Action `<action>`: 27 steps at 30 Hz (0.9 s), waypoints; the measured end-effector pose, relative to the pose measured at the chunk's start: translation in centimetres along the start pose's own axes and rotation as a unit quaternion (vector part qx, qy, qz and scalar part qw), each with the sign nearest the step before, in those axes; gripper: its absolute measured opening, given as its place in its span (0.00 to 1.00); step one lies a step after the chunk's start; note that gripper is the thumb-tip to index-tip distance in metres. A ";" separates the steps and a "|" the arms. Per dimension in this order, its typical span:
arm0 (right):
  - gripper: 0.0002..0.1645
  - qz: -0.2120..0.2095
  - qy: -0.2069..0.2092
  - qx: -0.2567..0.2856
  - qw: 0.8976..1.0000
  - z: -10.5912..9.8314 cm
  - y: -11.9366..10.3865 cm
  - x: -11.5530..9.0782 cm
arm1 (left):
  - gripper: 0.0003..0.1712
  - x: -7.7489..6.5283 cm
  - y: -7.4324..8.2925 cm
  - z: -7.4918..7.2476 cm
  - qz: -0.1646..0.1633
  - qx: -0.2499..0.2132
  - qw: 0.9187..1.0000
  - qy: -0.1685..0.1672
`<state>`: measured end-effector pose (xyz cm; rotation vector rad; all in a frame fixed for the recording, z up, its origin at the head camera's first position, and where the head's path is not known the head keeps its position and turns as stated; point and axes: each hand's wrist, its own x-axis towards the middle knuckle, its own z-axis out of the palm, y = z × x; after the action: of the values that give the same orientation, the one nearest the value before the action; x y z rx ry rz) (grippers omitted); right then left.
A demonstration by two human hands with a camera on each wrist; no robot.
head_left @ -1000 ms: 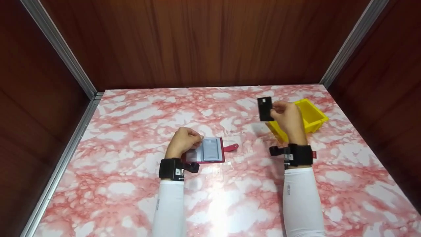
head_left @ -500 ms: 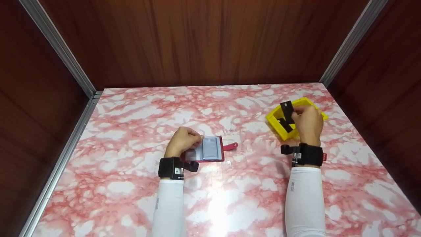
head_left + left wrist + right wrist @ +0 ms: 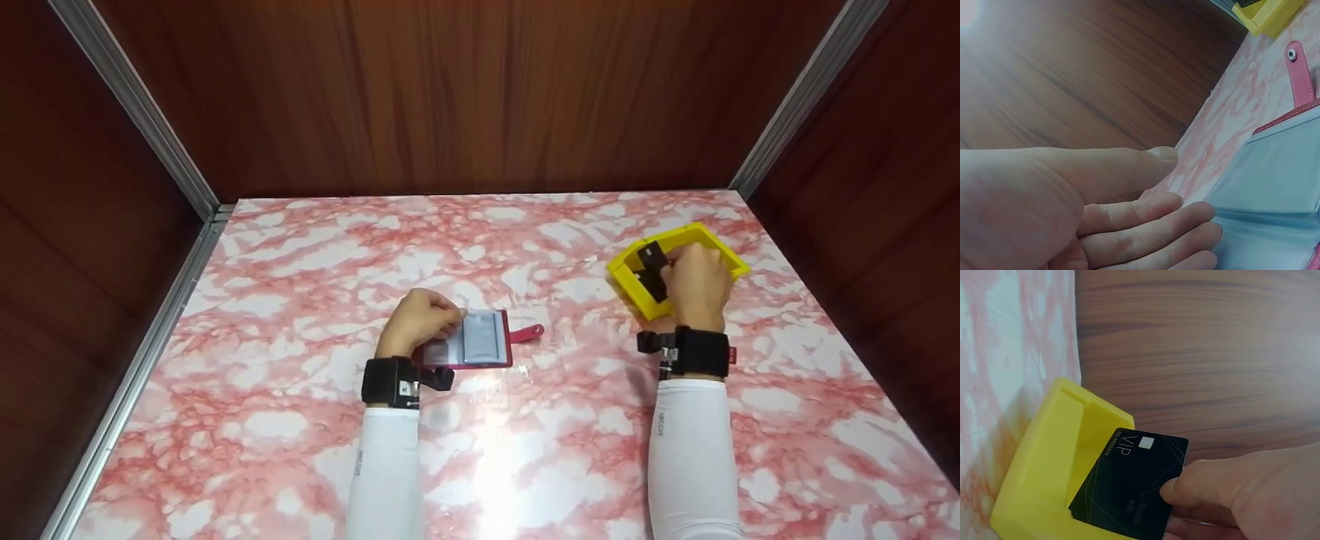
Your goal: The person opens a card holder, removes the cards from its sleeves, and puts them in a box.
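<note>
My right hand (image 3: pixel 697 281) pinches a black VIP card (image 3: pixel 1134 481) between thumb and fingers. The card is tilted, its lower part inside a yellow bin (image 3: pixel 641 300). Another dark card (image 3: pixel 651 285) lies in the bin beneath it. My left hand (image 3: pixel 421 322) is over the left part of an open red card holder (image 3: pixel 511 352) with clear plastic sleeves (image 3: pixel 1266 180). In the left wrist view its thumb stands apart from the loosely bent fingers (image 3: pixel 1145 233), with nothing seen between them. The hand hides part of the holder's left side.
A snap strap (image 3: pixel 529 334) sticks out from the right side of the card holder. The table (image 3: pixel 300 465) has a red and white marbled top. Brown wood-grain panels (image 3: pixel 465 97) stand at its back and sides, with metal posts at the corners.
My right hand has moved right to the yellow bin with the black card, then lowered the card into it. My left hand has stayed over the card holder.
</note>
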<state>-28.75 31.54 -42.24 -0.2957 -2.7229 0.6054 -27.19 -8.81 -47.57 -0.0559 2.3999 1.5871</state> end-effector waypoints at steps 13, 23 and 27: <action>0.15 -0.055 -0.036 -0.016 0.998 1.3 0.0 0.4 | 0.14 0.0 0.4 -0.1 -0.005 0.005 1.000 -0.002; 0.13 -0.083 -0.036 -0.052 0.995 2.5 0.2 0.3 | 0.15 0.0 0.2 -0.2 -0.006 -0.001 1.000 -0.011; 0.11 -0.088 -0.035 -0.056 0.994 2.8 0.1 0.3 | 0.14 0.0 0.1 -0.1 -0.007 -0.002 1.000 -0.009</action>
<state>-30.05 30.72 -44.57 -0.0612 -2.8167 0.4243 -27.19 -8.90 -47.43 -0.0590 2.3772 1.5792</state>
